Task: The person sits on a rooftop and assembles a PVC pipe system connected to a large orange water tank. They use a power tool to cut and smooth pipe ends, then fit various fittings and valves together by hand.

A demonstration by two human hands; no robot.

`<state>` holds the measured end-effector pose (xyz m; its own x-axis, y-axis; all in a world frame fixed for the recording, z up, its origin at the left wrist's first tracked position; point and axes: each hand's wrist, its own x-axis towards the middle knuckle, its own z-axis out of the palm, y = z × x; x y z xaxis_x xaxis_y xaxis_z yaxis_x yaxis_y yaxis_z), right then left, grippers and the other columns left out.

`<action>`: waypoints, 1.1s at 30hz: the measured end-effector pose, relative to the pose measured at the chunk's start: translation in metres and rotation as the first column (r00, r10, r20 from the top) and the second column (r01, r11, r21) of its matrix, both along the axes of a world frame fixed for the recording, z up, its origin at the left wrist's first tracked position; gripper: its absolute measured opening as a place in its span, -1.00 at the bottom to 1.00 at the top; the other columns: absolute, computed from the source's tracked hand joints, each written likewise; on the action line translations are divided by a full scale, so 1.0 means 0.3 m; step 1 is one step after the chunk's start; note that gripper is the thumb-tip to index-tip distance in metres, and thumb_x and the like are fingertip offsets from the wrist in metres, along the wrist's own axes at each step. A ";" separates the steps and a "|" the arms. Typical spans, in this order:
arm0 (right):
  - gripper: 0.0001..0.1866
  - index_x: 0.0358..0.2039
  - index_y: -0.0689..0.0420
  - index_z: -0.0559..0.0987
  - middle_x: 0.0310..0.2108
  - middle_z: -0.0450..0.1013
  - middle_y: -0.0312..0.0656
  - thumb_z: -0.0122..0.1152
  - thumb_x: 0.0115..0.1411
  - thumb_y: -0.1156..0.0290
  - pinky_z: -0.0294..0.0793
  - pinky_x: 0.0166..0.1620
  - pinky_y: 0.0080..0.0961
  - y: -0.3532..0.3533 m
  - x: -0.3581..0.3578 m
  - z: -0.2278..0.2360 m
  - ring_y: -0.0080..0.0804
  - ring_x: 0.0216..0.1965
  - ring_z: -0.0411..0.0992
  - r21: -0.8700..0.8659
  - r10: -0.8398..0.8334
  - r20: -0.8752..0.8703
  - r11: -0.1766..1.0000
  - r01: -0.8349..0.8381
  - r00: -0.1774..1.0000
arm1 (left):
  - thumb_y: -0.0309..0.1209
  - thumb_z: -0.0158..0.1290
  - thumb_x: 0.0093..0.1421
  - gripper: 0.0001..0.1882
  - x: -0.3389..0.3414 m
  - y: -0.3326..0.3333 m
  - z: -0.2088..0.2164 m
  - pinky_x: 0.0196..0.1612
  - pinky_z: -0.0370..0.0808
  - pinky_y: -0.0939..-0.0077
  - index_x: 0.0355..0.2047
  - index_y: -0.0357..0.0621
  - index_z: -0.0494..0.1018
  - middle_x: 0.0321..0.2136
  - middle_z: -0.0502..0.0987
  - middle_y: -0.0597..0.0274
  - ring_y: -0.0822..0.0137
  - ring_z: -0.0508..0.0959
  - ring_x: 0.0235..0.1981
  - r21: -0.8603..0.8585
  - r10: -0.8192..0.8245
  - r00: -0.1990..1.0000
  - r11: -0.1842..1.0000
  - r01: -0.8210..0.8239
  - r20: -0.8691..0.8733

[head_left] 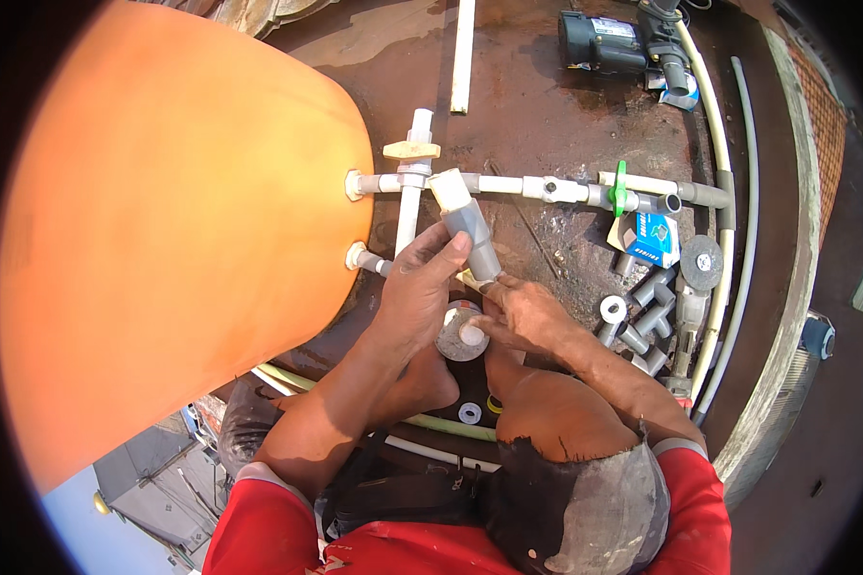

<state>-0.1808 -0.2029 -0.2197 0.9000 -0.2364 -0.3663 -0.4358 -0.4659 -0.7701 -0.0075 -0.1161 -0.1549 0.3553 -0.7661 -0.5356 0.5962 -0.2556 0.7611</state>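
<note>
My left hand point(422, 273) grips a grey plastic pipe reducer point(470, 235), held tilted in front of me. A short off-white pipe piece point(450, 190) sticks out of its wider upper end. Close by the narrow lower end is my right hand point(527, 311), its fingers curled. What those fingers hold, if anything, is hidden. Below them, between my feet, stands a round can point(458, 347) with a pale round part on top, beside one of my right fingers. Past the reducer, white and grey pipework point(501, 186) runs rightward from a large orange tank point(192, 201).
A yellow-handled valve point(411, 150) and a green-handled valve point(619, 188) sit on the pipework. At right lie several grey fittings point(654, 316), an angle grinder point(690, 311) and a blue box point(653, 239). A dark pump point(604, 43) stands at the far right.
</note>
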 end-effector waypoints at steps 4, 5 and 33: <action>-0.41 0.27 0.36 0.51 0.10 0.60 0.10 0.20 0.54 0.06 0.65 0.11 -0.14 -0.149 -0.105 0.052 -0.16 0.09 0.61 0.629 -0.827 0.154 0.504 0.592 0.541 | -0.22 0.21 0.53 -0.60 -0.061 -0.155 -0.042 0.28 0.44 0.33 0.24 -0.15 0.56 0.05 0.63 0.32 0.41 0.51 0.15 -0.143 -0.095 0.993 0.986 0.084 -0.074; -0.42 0.28 0.36 0.50 0.09 0.60 0.06 0.19 0.56 0.07 0.66 0.08 -0.20 -0.175 -0.090 0.079 -0.25 0.06 0.60 0.635 -0.855 0.219 0.491 0.597 0.471 | -0.20 0.22 0.53 -0.60 -0.092 -0.208 -0.074 0.27 0.43 0.35 0.24 -0.13 0.56 0.06 0.62 0.34 0.40 0.49 0.18 -0.119 -0.107 0.991 0.988 0.097 -0.075; -0.57 0.04 0.49 0.56 -0.32 0.60 -0.04 0.29 0.50 0.28 0.67 -0.39 -0.40 -0.885 -0.214 -0.192 -0.37 -0.40 0.63 0.331 -0.930 0.353 0.024 0.943 -0.100 | -0.13 0.28 0.36 -0.27 0.087 -0.773 -0.175 0.47 0.37 0.12 0.40 -0.34 0.43 0.32 0.51 -0.22 -0.03 0.47 0.41 0.144 -0.394 0.488 0.869 0.473 0.779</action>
<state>-0.2450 -0.4684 -0.2774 -0.1977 -0.9769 -0.0812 -0.1527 0.1125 -0.9818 0.0187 -0.3480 -0.2075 0.2041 -0.9657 -0.1607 -0.3879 -0.2305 0.8924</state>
